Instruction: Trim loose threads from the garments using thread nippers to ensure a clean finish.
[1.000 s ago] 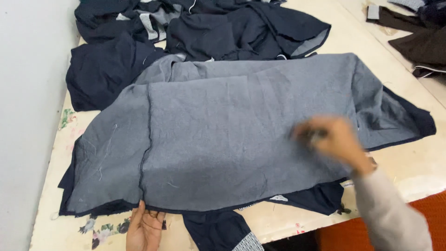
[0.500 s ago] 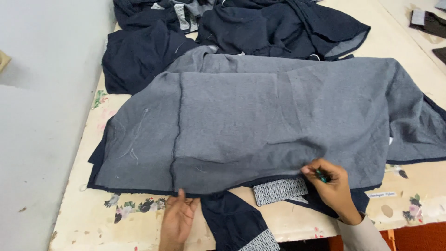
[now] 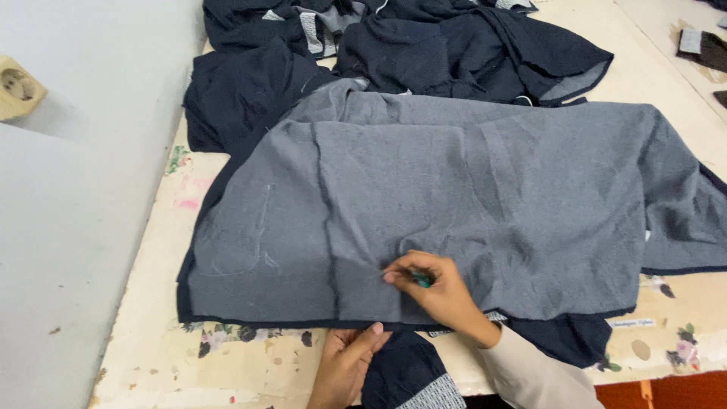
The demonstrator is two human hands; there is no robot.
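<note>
A large grey-blue garment piece (image 3: pixel 485 204) lies spread flat, inside out, across the table (image 3: pixel 163 303). My right hand (image 3: pixel 435 288) rests on its lower middle, fingers pinched around a small teal marking tool (image 3: pixel 421 280) that touches the cloth. My left hand (image 3: pixel 348 360) lies at the near hem, fingertips pressing the fabric's edge. Faint chalk lines (image 3: pixel 250 242) show on the cloth's left part. A dark navy piece with a grey ribbed cuff (image 3: pixel 413 379) hangs over the table's near edge between my hands.
A heap of dark navy garments (image 3: pixel 394 53) fills the far end of the table. More dark pieces (image 3: pixel 700 49) lie on a second surface at the far right. A grey wall with a beige socket (image 3: pixel 19 87) runs along the left.
My right hand has moved left along the lower part of the cloth, from the right side to the middle. My left hand has stayed at the near hem.
</note>
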